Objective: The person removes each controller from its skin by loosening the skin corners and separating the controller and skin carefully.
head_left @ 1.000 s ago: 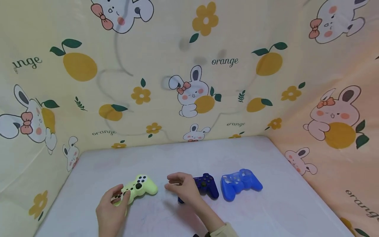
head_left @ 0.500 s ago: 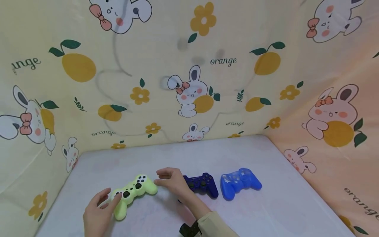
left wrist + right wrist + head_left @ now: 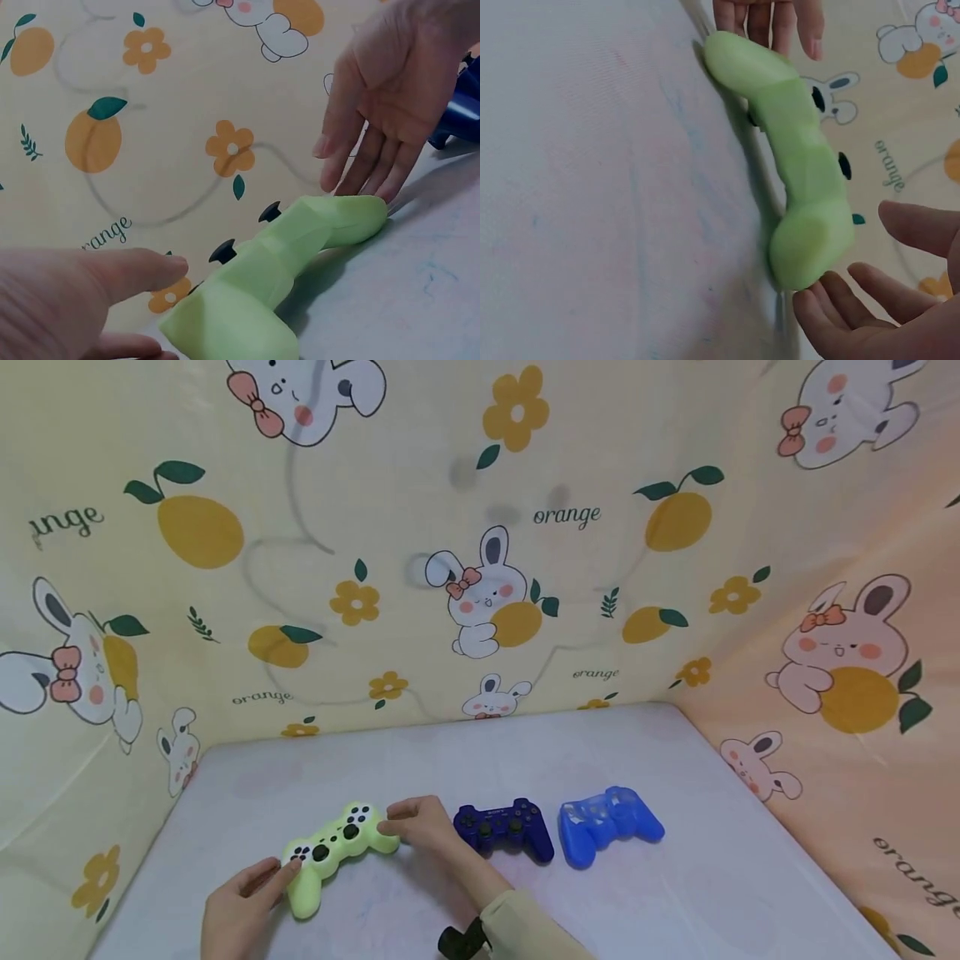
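A pale green game controller (image 3: pixel 335 852) with black thumbsticks lies on the white table, slanting up to the right. My left hand (image 3: pixel 243 906) is at its left end, thumb held over the button side and fingers beside the edge. At the other end, my right hand (image 3: pixel 429 831) has its fingers around the right grip, loosely spread. In the right wrist view, the fingertips of the right hand (image 3: pixel 889 292) touch or nearly touch the end of the controller (image 3: pixel 802 165), while the thumb stands away from it. Neither hand visibly squeezes it.
A dark blue controller (image 3: pixel 506 828) lies just right of my right forearm. Beyond it rests a bright blue controller (image 3: pixel 611 827) with a shiny, patchy surface. Printed cloth walls (image 3: pixel 420 485) enclose the table (image 3: pixel 637 918) at the back and sides.
My right hand has moved left, from in front of the dark blue controller to the green one's right end. My left hand has drawn back left and down, loosening from the green controller.
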The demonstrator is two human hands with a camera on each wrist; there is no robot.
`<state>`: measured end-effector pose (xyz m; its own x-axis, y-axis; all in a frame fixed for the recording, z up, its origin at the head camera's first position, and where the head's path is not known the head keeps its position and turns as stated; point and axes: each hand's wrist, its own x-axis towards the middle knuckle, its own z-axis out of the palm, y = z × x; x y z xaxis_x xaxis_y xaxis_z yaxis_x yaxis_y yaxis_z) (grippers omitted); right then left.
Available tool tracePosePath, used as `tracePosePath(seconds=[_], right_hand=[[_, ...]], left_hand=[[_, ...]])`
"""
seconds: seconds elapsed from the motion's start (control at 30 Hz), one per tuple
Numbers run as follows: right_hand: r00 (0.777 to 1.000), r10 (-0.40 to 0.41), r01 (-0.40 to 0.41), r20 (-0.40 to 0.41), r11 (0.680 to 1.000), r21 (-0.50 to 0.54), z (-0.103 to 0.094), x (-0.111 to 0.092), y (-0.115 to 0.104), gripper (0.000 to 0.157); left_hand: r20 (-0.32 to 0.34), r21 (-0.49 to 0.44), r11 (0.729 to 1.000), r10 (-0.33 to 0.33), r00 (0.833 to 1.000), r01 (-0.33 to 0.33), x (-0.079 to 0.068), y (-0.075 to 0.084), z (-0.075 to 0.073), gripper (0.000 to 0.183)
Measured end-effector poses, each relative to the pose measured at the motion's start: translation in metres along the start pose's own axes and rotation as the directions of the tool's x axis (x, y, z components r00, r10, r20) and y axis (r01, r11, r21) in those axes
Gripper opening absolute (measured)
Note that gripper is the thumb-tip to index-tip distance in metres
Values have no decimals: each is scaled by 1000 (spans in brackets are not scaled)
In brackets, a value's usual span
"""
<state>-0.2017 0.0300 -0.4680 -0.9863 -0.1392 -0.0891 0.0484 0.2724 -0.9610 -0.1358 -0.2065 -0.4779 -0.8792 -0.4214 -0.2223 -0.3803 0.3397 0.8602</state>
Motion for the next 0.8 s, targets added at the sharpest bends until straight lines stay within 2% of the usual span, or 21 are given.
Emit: tracePosePath(seconds=[0.07, 0.27, 0.47, 0.8], right_hand=[[1000, 4, -4, -8, 1000, 22, 1, 0, 1, 30], [999, 26, -23, -44, 997, 69, 3, -4, 6, 18], [998, 28, -23, -55, 996, 89, 4, -6, 6, 15], [997, 43, -35, -63, 992, 123, 5, -5, 9, 14]], left_hand=[[25, 25, 999, -20, 999, 19, 2, -3, -1, 92], [94, 76, 997, -29, 995, 22, 10, -11, -1, 101], [96, -11, 999, -47, 994, 48, 13, -15, 0, 104], [66, -92, 996, 6, 998, 0, 9, -12, 3, 91]])
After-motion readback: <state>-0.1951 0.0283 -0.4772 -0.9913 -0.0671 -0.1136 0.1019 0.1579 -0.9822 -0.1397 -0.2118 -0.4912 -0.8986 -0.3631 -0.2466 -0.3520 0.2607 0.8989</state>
